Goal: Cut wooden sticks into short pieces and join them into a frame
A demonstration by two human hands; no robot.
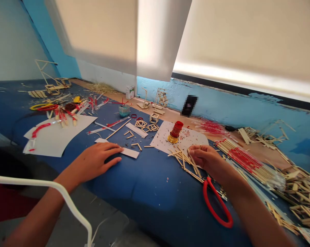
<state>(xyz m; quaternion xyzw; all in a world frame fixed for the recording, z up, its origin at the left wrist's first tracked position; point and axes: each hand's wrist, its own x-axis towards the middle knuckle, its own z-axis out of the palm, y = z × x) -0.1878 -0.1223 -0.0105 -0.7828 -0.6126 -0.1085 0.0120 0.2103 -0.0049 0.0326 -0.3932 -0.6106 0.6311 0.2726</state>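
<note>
My left hand (100, 158) lies palm down with its fingers stretched out, fingertips touching a white paper strip (131, 153). Pinched between the thumb and fingers of my right hand (205, 157) is a thin wooden stick (191, 158), above a loose pile of similar sticks (182, 158). Just beyond, a red candle (177, 128) stands in a gold holder (173, 139) on a white sheet (158, 139) dotted with dark crumbs. Short stick pieces joined at an angle (136, 146) and small stick frames (141, 124) sit between the hands. Red-handled scissors (218, 206) rest below my right wrist.
At the back stands a glass jar (124, 110) of bluish liquid. Bundled sticks in red-printed wrapping (243, 157) and heaped stick frames (302, 192) fill the right side. Paper (67, 135), wrappers and a taller stick structure (45, 73) occupy the left. A white bar (64, 199) crosses the lower left.
</note>
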